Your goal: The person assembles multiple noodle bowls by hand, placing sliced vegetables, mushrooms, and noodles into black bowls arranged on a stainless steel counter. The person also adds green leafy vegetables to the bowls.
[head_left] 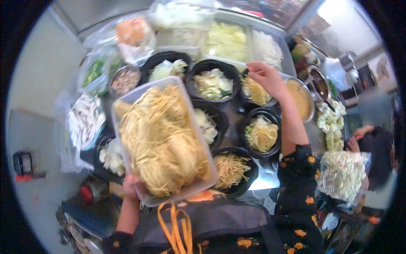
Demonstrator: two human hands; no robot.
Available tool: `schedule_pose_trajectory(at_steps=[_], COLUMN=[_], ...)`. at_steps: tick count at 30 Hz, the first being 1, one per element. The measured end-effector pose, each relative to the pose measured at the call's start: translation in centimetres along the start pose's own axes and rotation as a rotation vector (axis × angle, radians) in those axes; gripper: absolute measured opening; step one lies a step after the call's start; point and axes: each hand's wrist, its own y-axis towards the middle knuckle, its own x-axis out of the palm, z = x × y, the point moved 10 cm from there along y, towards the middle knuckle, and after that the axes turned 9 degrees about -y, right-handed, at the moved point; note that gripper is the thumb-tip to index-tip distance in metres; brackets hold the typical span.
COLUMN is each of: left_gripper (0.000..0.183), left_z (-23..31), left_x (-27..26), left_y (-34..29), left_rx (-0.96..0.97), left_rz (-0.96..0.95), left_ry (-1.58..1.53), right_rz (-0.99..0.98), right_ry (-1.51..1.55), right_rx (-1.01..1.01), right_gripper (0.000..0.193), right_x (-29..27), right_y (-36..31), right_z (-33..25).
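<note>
At lower left of the frame, the left hand (130, 186) grips the near corner of a clear tub of yellow noodles (163, 137), holding it tilted above the black bowls. At upper right, the right hand (265, 77) pinches a tuft of noodles over a far bowl (256, 91). Portioning looks underway; the bowl of greens (213, 84) at upper centre, which has no noodles, likely wants the next pinch.

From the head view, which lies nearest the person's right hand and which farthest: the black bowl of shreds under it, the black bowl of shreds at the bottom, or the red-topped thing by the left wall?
Measured from the right hand:
1. Black bowl of shreds under it, top right.
2. Bottom black bowl of shreds, lower centre.
3. Red-topped thing, far left.
</note>
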Motion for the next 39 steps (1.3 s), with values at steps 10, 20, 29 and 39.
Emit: schedule_pose_trajectory(at_steps=[10, 20, 29, 39], left_gripper=[0.090, 0.089, 0.091, 0.095], left_z=[0.7, 1.1, 1.2, 1.3], left_x=[7.2, 7.8, 8.6, 9.1], left_y=[2.6, 2.8, 3.7, 3.3], left_rx=[0.102, 0.142, 0.162, 0.136], left_rz=[0.286, 0.206, 0.104, 0.140], left_ry=[0.171, 0.153, 0.141, 0.155], right_rz=[-0.320, -0.341, -0.439, -0.290], right_ry=[-0.115, -0.619, 0.066, 0.504], right_rx=[-0.744, -0.927, -0.481, -0.292], right_gripper=[0.029, 0.030, 0.040, 0.035], right_x=[12.3, 20.7, 11.6, 3.1], right_y=[-7.9, -8.8, -5.2, -1.7], right_z=[-26.1, -29.0, -28.8, -28.0])
